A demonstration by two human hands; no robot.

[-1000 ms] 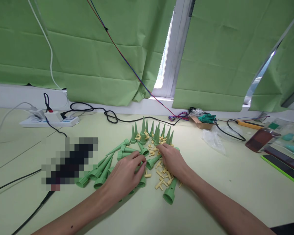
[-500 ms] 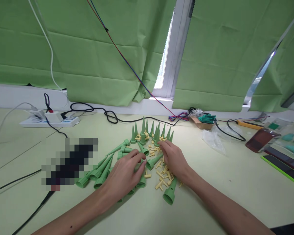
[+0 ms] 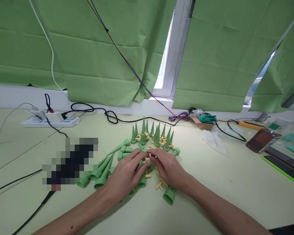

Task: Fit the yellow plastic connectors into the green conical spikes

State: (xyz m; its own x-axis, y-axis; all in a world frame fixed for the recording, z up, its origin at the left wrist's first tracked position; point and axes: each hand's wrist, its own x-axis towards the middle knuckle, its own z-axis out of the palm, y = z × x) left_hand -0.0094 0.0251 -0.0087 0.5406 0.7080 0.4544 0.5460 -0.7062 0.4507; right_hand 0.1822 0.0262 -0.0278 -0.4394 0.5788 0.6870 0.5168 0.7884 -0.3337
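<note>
My left hand (image 3: 128, 169) and my right hand (image 3: 170, 166) meet above the middle of the pile, fingertips pinched close together. Whatever lies between the fingers is too small and covered to make out. Green hollow plastic spikes (image 3: 103, 178) lie loose to the left, partly under my left hand. Behind the hands, a group of green spikes (image 3: 157, 138) stands points up, with small yellow T-shaped pieces among them. More yellow T-shaped pieces (image 3: 147, 175) lie under and between my hands. One green spike (image 3: 169, 195) rests in front of my right hand, its open end toward me.
A power strip (image 3: 51, 122) with plugs stands at the back left. Nearer lies a blurred-out dark object (image 3: 71, 163) with a cable. On the right are a cardboard box (image 3: 203, 125), clear plastic wrap (image 3: 213, 140), a bottle of dark red liquid (image 3: 262, 140) and a green-edged phone (image 3: 284, 171).
My right hand has moved left and toward me from the standing spikes to meet my left hand. A standing spike and a lying spike at the right of the group are now uncovered.
</note>
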